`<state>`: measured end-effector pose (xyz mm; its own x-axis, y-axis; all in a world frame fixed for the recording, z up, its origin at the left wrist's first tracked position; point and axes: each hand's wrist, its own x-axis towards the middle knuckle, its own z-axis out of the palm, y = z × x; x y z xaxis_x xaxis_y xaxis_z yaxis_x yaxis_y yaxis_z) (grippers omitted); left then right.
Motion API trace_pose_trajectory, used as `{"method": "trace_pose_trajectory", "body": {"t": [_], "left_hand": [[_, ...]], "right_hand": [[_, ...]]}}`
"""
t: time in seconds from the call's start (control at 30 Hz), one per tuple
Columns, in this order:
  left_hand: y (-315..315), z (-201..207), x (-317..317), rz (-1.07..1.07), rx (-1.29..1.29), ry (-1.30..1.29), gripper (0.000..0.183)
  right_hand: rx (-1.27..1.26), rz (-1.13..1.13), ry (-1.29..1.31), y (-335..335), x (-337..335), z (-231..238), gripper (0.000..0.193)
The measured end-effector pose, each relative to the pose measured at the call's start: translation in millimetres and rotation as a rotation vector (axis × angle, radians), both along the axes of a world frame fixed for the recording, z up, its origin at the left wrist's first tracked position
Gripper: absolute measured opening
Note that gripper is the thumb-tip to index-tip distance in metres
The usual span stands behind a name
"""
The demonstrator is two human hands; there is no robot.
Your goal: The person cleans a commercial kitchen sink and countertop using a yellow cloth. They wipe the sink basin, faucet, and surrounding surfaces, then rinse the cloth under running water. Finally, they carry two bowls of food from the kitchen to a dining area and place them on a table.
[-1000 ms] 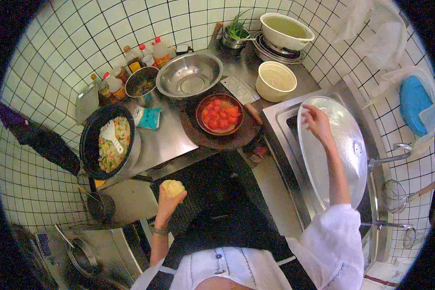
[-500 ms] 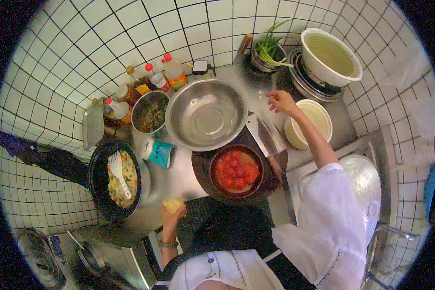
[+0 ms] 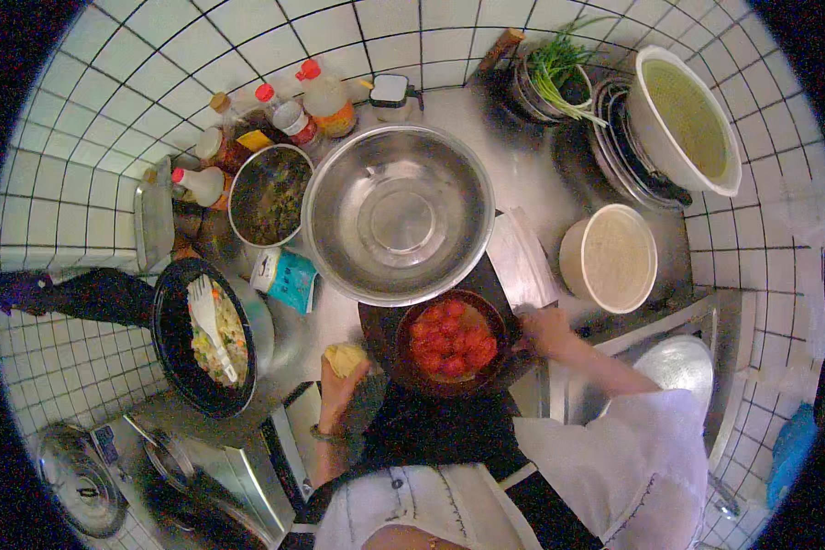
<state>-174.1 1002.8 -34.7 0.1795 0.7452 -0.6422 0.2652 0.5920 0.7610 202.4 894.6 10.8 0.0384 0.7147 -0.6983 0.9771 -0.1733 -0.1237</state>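
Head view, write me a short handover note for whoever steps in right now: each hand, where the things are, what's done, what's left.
Left hand: holds a pale yellow lump just left of the bowl of chopped tomatoes.
Right hand: at the right rim of that bowl, by the cleaver; grip unclear.
Things: the tomato bowl sits on a dark round board. The big steel bowl behind it is empty. A black pan with mixed food and a spatula is at left, a white bowl at right.
Done: tomatoes cut and bowled.
Left: the yellow lump is uncut, in hand.
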Motion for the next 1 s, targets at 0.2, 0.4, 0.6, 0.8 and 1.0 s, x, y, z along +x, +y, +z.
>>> {"method": "trace_pose_trajectory", "body": {"t": [0.2, 0.4, 0.6, 0.8, 1.0], "left_hand": [[17.2, 13.9, 12.6, -0.096, 0.135, -0.032, 0.057], [7.8, 3.1, -2.5, -0.025, 0.177, -0.001, 0.057], [-11.0, -6.5, -25.7, -0.031, 0.255, 0.085, 0.057], [-30.0, 2.5, -23.3, 0.069, 0.206, 0.076, 0.059], [-44.6, 11.2, -27.4, 0.113, 0.262, 0.123, 0.063]], "right_hand": [[0.256, -0.434, -0.091, -9.7, 18.9, -15.8, 0.042], [0.844, -0.538, 0.141, 56.7, 71.0, 22.6, 0.026], [0.759, -0.111, -0.114, 200.4, 135.8, 79.8, 0.038], [0.707, 0.084, -0.348, 357.8, 149.8, 87.6, 0.038], [0.832, -0.004, -0.062, 446.1, 151.4, 66.0, 0.038]]}}
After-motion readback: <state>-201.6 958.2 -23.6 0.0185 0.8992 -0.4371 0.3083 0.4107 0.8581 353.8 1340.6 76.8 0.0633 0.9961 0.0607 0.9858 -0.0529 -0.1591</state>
